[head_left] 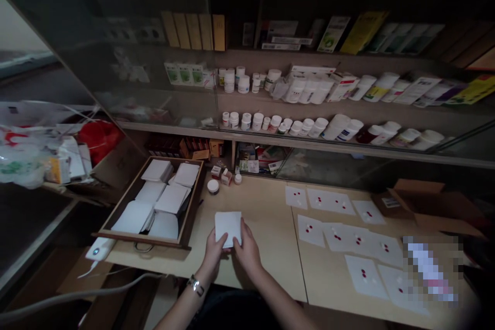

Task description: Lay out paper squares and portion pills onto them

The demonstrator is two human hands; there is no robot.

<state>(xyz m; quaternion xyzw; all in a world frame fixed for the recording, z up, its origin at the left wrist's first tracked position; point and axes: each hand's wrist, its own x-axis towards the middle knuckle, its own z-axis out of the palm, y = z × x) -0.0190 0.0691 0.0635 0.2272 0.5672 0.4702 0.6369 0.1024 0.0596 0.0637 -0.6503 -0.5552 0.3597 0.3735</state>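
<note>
Between my two hands is a small stack of white square papers (228, 227), held above the near edge of the wooden counter (255, 201). My left hand (212, 252) grips its left side, thumb on top, with a metal watch on the wrist. Around the right side closes my right hand (246, 248), its thumb at the lower corner. The other fingers are hidden underneath. Left of my hands, a wooden drawer tray (185, 234) holds several stacks of white paper (133, 216). To the right lie several paper squares (309, 229) with red and white pills on them.
Behind the counter rises a glass-fronted cabinet with rows of white bottles (258, 121) and boxes. A small round jar (213, 186) and little boxes (226, 177) stand near the tray. An open cardboard box (436, 206) sits at the right; plastic bags (23, 149) are at the left.
</note>
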